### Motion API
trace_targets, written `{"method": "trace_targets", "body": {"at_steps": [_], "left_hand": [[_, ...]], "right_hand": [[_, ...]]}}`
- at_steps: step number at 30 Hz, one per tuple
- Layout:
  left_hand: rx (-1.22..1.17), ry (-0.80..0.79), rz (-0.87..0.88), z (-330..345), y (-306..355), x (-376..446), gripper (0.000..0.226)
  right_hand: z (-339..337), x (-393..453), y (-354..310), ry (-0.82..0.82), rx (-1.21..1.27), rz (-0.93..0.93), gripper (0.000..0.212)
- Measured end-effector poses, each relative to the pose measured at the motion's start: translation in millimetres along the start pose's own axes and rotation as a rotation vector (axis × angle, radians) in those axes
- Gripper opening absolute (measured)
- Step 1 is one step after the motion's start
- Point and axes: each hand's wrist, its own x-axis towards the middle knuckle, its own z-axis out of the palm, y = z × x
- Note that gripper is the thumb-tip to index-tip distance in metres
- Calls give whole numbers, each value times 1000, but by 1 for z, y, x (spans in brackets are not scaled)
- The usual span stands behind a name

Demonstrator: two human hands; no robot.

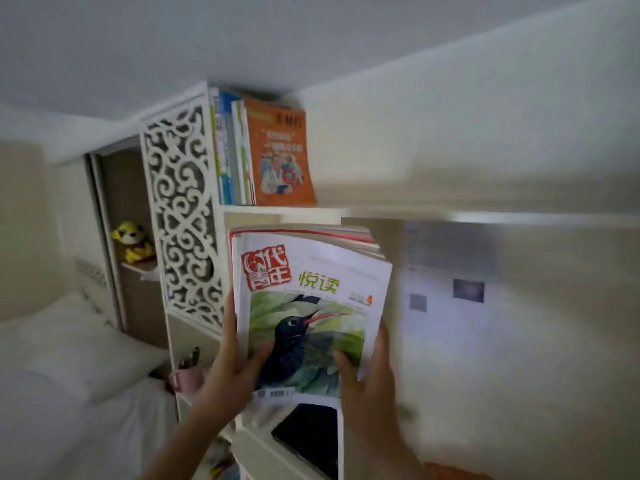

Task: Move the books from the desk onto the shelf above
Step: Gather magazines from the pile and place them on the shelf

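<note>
Your two hands are the closest thing in the head view, both raised and gripping one stack of magazines from either side. Your left hand wraps the left edge, thumb lying across the front cover. Your right hand clamps the right edge, thumb on the cover too, fingers tucked behind. So both are closed on the stack, nothing loose.

Top cover shows a dark long-billed bird on green, with red and green Chinese lettering above it. You've got the stack held upright in the air, just below the shelf and clear of it, in front of the white unit.

Up on that shelf, a row of books stands upright with an orange-covered one leaning at its right end. Left of them is a white carved scroll panel. Further left, a yellow plush toy sits on a small ledge, and a bed with white bedding fills the lower left. Everything on the right is motion-blurred, can't make it out.
</note>
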Motion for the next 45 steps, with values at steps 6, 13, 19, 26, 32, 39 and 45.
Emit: {"method": "trace_targets", "body": {"at_steps": [6,13,19,26,32,39,45], "left_hand": [[-102,62,153,-44,67,118,91],[-175,61,244,-3,97,273,95],[-144,9,154,15,54,348,90],[-43,130,37,-3,-2,394,93],[-192,12,-20,-18,-35,386,80],[-31,-39,58,-47,-52,369,75],[465,170,173,-40,-55,377,78]], "right_hand": [[40,131,-70,-89,-31,-270,79],[32,317,-93,-126,-249,-236,78],[57,394,-29,-135,-215,-64,79],[114,452,25,-216,-190,16,74],[102,468,57,-411,-152,146,91],[104,480,61,-480,-415,227,88],[130,491,81,-451,-376,139,80]]}}
